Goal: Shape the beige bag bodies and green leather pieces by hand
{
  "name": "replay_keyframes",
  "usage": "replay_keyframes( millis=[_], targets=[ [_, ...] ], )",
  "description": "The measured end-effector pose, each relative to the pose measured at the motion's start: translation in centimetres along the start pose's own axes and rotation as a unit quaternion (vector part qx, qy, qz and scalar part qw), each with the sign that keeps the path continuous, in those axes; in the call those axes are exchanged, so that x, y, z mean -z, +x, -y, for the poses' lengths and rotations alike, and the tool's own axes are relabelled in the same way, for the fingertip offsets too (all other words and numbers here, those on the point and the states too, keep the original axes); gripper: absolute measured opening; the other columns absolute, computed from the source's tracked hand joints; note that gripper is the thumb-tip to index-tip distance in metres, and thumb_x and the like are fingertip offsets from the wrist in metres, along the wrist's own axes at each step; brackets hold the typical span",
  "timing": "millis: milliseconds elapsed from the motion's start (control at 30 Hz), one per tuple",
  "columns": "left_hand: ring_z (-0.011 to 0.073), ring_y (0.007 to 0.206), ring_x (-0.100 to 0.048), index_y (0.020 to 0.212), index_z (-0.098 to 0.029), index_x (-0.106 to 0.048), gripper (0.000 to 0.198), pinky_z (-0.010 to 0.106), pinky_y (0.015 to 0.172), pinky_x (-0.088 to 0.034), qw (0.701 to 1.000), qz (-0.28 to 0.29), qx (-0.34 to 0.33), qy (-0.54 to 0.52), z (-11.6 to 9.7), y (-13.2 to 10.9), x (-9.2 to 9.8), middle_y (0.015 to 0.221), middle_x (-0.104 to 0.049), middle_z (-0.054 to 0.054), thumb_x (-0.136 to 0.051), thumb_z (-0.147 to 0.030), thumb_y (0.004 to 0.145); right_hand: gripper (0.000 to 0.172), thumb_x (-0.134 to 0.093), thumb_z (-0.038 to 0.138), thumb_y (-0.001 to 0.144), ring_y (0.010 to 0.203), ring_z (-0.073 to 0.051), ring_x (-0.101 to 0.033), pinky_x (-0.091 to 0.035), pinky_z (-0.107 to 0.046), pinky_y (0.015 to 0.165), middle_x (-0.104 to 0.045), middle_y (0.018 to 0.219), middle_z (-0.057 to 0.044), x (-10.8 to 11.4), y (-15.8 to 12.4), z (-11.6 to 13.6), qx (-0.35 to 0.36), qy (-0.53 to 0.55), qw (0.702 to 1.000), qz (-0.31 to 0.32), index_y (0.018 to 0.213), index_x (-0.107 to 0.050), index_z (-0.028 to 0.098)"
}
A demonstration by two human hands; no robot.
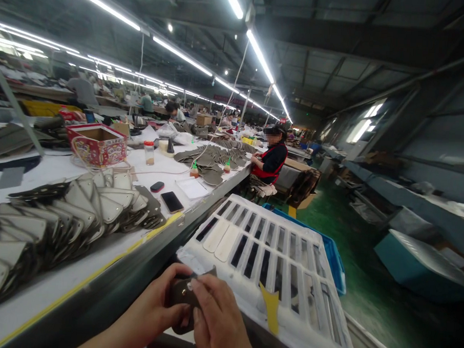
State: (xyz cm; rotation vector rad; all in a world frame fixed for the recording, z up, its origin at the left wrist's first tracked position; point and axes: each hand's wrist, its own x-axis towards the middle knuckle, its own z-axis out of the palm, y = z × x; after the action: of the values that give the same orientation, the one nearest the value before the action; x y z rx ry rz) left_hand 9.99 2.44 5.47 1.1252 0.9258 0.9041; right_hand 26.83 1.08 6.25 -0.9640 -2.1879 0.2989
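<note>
Between my two hands, low in the middle of the head view, is a dark grey-brown leather piece (181,294) with a small round metal stud on it. My left hand (155,306) grips its left edge, thumb below and fingers above. My right hand (220,314) is closed on its right side, fingertips pressed near the stud. Much of the piece is hidden by the fingers. To the left, on the white table (66,310), lies a long overlapping row of grey leather pieces with pale faces (82,216), several with studs.
A white slatted plastic crate (229,235) stands right of the table, a yellow strip (270,306) on it, a blue bin (334,260) behind. A phone (172,202), red patterned box (98,146), lidded jar (149,154) and glue bottles (194,169) are on the table. A co-worker (273,155) sits farther along.
</note>
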Motion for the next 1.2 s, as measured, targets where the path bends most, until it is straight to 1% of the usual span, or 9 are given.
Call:
replay_keyframes(
  millis=[100,267,433,600,667,800,933,1100,1200],
  targets=[
    [0.01,0.055,-0.053,0.087,-0.017,-0.045,0.029,0.021,0.051,-0.041,1.0,0.02,0.006,-0.009,-0.6,-0.1,0.1,0.062,-0.055,-0.007,-0.059,-0.008,0.064,0.056,-0.041,0.005,0.071,0.116,-0.025,-0.04,-0.039,-0.043,0.093,-0.042,0.126,-0.014,-0.6,-0.3,-0.5,0.056,-0.091,0.994,0.006,0.126,-0.042,0.014],
    [0.0107,0.057,-0.051,0.086,-0.014,-0.048,0.024,0.024,0.054,-0.041,0.997,0.064,0.009,-0.046,-1.1,-0.2,0.4,0.064,-0.056,-0.003,-0.063,-0.014,0.067,0.058,-0.042,0.009,0.068,0.116,-0.027,-0.04,-0.041,-0.044,0.09,-0.042,0.127,-0.014,-1.3,-0.5,-1.1,0.101,-0.165,0.981,0.001,0.125,-0.043,0.014],
    [0.0129,0.065,-0.053,0.089,-0.012,-0.056,0.025,0.024,0.059,-0.039,0.993,0.057,0.026,-0.098,-0.8,-0.4,1.2,0.073,-0.059,0.001,-0.061,-0.013,0.065,0.052,-0.042,0.011,0.069,0.112,-0.026,-0.043,-0.042,-0.041,0.087,-0.048,0.123,-0.013,-1.5,-0.3,-1.1,0.13,-0.209,0.969,-0.032,0.12,-0.05,0.014],
    [0.0166,0.07,-0.056,0.089,-0.011,-0.062,0.022,0.027,0.063,-0.041,0.986,0.014,0.045,-0.158,-0.3,-0.6,1.7,0.076,-0.061,0.005,-0.056,-0.028,0.075,0.04,-0.041,0.014,0.076,0.106,-0.024,-0.049,-0.042,-0.038,0.086,-0.056,0.117,-0.01,-1.7,0.0,-1.0,0.131,-0.224,0.962,-0.086,0.112,-0.058,0.017],
    [0.0159,0.069,-0.055,0.087,-0.012,-0.062,0.023,0.026,0.063,-0.042,0.99,-0.002,0.051,-0.13,-0.4,-0.5,1.7,0.074,-0.061,0.005,-0.057,-0.032,0.076,0.037,-0.041,0.016,0.078,0.105,-0.024,-0.051,-0.041,-0.038,0.086,-0.057,0.116,-0.01,-1.7,0.1,-0.9,0.141,-0.238,0.957,-0.092,0.111,-0.059,0.016],
    [0.0142,0.063,-0.054,0.084,-0.012,-0.061,0.023,0.026,0.061,-0.041,0.997,0.037,0.052,-0.05,-0.9,0.0,1.6,0.069,-0.059,0.002,-0.057,-0.032,0.076,0.034,-0.042,0.017,0.081,0.105,-0.024,-0.052,-0.041,-0.037,0.085,-0.059,0.115,-0.01,-1.6,0.2,-0.9,0.149,-0.26,0.95,-0.09,0.11,-0.061,0.016],
    [0.0143,0.065,-0.053,0.083,-0.012,-0.061,0.021,0.025,0.062,-0.042,0.998,0.033,0.028,0.036,-1.2,0.2,1.4,0.069,-0.059,0.001,-0.054,-0.03,0.076,0.034,-0.041,0.018,0.083,0.105,-0.023,-0.052,-0.041,-0.037,0.084,-0.06,0.115,-0.009,-1.5,0.1,-1.2,0.155,-0.278,0.945,-0.082,0.11,-0.061,0.017],
    [0.0144,0.066,-0.054,0.093,-0.012,-0.06,0.025,0.025,0.063,-0.044,0.995,0.012,-0.008,0.1,-1.0,0.3,1.2,0.074,-0.063,0.002,-0.046,-0.028,0.08,0.043,-0.037,0.01,0.08,0.108,-0.024,-0.05,-0.043,-0.037,0.083,-0.056,0.12,-0.008,-2.1,-0.5,-1.9,0.141,-0.289,0.945,-0.064,0.118,-0.056,0.017],
    [0.0135,0.068,-0.054,0.093,-0.013,-0.06,0.024,0.022,0.063,-0.044,0.991,-0.018,-0.035,0.127,-1.1,0.5,1.2,0.075,-0.062,0.001,-0.043,-0.026,0.081,0.051,-0.035,0.006,0.076,0.112,-0.025,-0.047,-0.046,-0.038,0.085,-0.051,0.125,-0.013,-2.8,-1.1,-2.7,0.113,-0.259,0.958,-0.045,0.125,-0.048,0.009]
  ],
)
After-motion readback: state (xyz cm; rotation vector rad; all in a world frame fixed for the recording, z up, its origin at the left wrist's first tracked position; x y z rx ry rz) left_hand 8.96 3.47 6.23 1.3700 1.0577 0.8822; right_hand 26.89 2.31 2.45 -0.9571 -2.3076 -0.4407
